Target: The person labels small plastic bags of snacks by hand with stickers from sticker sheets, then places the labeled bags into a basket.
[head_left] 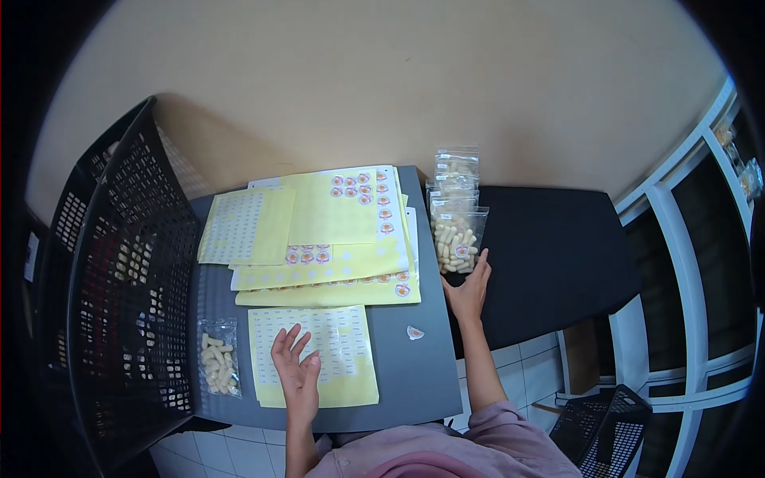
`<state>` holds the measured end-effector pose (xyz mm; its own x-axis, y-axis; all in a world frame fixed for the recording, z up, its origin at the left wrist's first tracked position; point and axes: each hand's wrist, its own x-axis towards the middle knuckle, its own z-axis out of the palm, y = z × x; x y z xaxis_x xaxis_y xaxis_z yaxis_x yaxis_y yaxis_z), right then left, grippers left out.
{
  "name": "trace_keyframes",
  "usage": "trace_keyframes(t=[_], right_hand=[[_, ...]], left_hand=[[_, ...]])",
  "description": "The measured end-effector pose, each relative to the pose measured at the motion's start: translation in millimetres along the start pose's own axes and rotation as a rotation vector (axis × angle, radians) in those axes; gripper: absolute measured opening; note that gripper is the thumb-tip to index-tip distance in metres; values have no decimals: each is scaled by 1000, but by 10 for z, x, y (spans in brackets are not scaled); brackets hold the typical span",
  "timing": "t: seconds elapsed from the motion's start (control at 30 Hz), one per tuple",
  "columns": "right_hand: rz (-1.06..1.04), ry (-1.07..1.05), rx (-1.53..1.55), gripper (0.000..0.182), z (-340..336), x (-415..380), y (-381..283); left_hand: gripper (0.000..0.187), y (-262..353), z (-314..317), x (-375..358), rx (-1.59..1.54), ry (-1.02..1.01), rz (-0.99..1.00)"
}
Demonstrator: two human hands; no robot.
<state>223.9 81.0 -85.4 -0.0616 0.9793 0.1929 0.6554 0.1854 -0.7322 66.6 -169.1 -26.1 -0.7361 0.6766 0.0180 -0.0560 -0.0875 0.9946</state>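
My left hand [296, 370] is raised over a yellow sheet of small printed labels [351, 390], its fingers apart and holding nothing. On the right, my right hand [468, 293] has its thumb and fingers around the lower end of a clear zip bag of capsules [454, 239]. A small round sticker [461, 251] is on that bag's front. The bag lies at the front of an overlapping row of similar bags [457, 171]. Another bag of capsules [218, 358] lies left of the label sheet. A small torn sticker piece [415, 333] rests on the grey table.
Stacked yellow sticker sheets [335, 227] cover the back of the grey table [398, 370]. A tall black perforated basket [135, 279] stands along the left side. A black surface [550, 255] adjoins on the right. A smaller black crate [602, 434] and white metal shelving [677, 239] are farther right.
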Motion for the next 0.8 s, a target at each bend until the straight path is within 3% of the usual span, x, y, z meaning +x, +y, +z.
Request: trace_keyframes(t=[0.07,0.13,0.2,0.27,0.3,0.37,0.4,0.47,0.6,0.67,0.73,0.8], right_hand=[[-31,20,-10,100,-57,-42,37],[-198,178,-122,92,-102,-50,139],[-236,320,-61,73,-232,18,87],[-134,336,257,47,-415,91,-181],[-226,362,281,39,-475,152,-303],[-385,391,309,31,-500,137,-721],[-454,392,312,29,-486,92,-961],[-478,227,361,32,-326,-101,-1390],[-760,-379,402,32,419,-681,-2022],[-1083,-582,136,32,636,-1100,-2402],[-1189,-749,126,39,961,-1438,-2512],[-1263,-719,30,42,1241,-1712,-2545]], left_hand=[[59,43,-15,-4,-3,-5,22],[57,108,-18,-6,-30,21,71],[55,151,-104,-33,-45,88,119],[46,135,-263,-104,-123,-74,213],[46,166,-354,-174,-117,-35,222],[33,248,-541,-296,-24,-145,140],[25,259,-633,-328,106,-105,204],[22,319,-851,-414,213,20,192],[30,291,-1419,-527,379,223,163],[42,247,-1647,-493,728,366,320],[53,319,-1787,-455,729,319,268],[60,295,-1868,-377,930,256,265]])
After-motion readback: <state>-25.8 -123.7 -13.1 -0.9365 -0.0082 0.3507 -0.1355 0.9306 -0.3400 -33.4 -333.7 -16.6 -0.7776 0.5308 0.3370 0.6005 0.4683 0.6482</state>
